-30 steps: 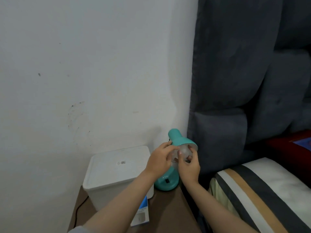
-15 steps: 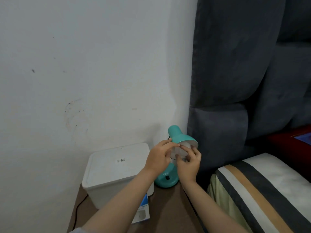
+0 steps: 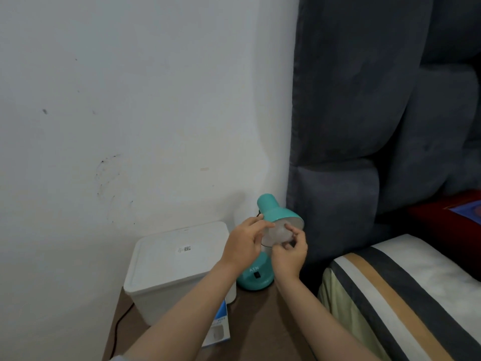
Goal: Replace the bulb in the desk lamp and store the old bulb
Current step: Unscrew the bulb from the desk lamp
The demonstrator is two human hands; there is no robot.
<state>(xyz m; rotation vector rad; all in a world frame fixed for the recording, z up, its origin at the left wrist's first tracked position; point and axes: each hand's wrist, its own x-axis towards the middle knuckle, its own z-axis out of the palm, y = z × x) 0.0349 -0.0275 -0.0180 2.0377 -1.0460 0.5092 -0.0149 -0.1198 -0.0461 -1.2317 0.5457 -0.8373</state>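
A small teal desk lamp (image 3: 270,211) stands on a brown bedside table (image 3: 263,332), its shade tilted toward me. A frosted white bulb (image 3: 277,234) sits in the mouth of the shade. My right hand (image 3: 290,252) grips the bulb from below and the right, fingers curled round it. My left hand (image 3: 244,243) is at the left rim of the shade, thumb and fingers pinching the edge beside the bulb. The lamp's round base (image 3: 256,278) with a black switch shows below my hands.
A white lidded plastic box (image 3: 177,264) stands left of the lamp, a blue and white bulb carton (image 3: 217,327) lying at its front. A black cable (image 3: 118,332) runs down the table's left edge. Dark padded headboard (image 3: 364,126) and a striped pillow (image 3: 406,290) close in on the right.
My right hand has turned on the bulb, its fingers shifting round the glass. My left hand stays at the shade's rim. The lamp has not moved on the table.
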